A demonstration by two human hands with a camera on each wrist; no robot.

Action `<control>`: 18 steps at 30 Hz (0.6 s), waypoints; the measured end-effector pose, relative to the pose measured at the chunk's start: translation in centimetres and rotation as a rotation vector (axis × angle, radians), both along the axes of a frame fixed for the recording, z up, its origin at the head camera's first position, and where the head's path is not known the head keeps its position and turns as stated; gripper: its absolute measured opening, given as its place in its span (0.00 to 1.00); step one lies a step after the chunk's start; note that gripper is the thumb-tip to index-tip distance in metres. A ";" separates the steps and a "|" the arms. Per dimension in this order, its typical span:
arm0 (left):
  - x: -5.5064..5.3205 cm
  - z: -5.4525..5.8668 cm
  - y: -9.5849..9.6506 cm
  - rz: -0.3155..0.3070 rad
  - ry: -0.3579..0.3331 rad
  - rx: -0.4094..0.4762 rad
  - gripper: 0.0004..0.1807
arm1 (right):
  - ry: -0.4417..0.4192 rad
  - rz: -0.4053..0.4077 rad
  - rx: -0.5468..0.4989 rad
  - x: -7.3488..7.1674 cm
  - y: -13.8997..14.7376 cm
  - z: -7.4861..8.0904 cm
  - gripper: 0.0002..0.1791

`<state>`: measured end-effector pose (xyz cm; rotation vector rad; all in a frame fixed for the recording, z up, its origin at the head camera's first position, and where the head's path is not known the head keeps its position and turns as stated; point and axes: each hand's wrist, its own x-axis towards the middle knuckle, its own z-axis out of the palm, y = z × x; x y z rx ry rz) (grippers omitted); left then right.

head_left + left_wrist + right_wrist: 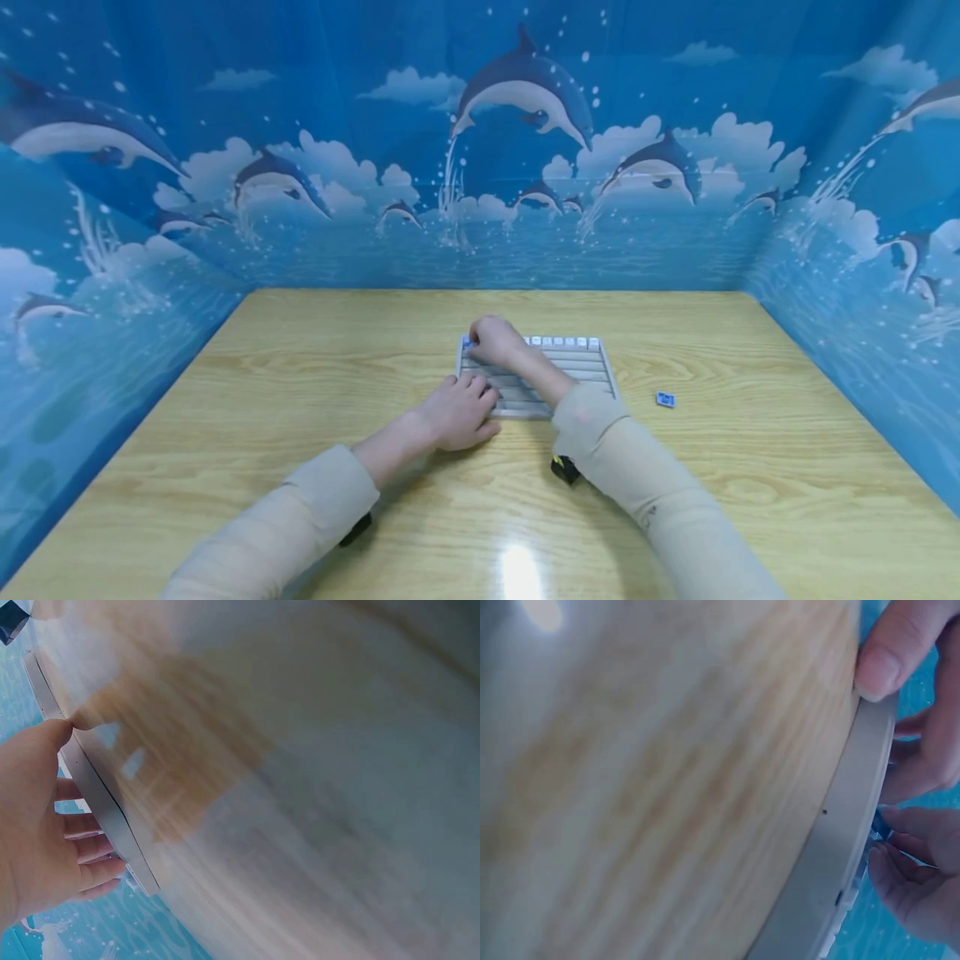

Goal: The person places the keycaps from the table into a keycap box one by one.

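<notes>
A pale keyboard (pixel 517 412) lies on the table, white keycaps (pixel 570 342) along its far row and bare strips in the nearer rows. My left hand (pixel 459 414) holds its near left corner; in the left wrist view the thumb is against the front edge and the fingers reach over the top. My right hand (pixel 498 343) is at the far left corner, thumb and fingertips together on a small blue piece (pixel 883 825). The fingers mostly hide that piece, so its kind is unclear.
A small flat blue piece with pale markings (pixel 665 400) lies on the wooden table (pixel 720 467) right of the keyboard. Black wrist devices (pixel 566 469) show beneath the sleeves. A blue dolphin-print curtain (pixel 495 242) closes off the back and both sides.
</notes>
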<state>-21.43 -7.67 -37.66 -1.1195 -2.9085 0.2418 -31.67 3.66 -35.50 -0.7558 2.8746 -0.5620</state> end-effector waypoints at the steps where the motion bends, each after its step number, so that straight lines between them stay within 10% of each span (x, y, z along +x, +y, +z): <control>1: 0.0 0.0 0.0 0.000 0.000 0.002 0.26 | 0.018 0.007 0.029 0.1 -0.1 0.0 0.06; 18: 0.0 -0.1 0.0 -0.002 0.007 0.001 0.26 | 0.051 0.000 0.232 -0.2 -0.6 0.0 0.07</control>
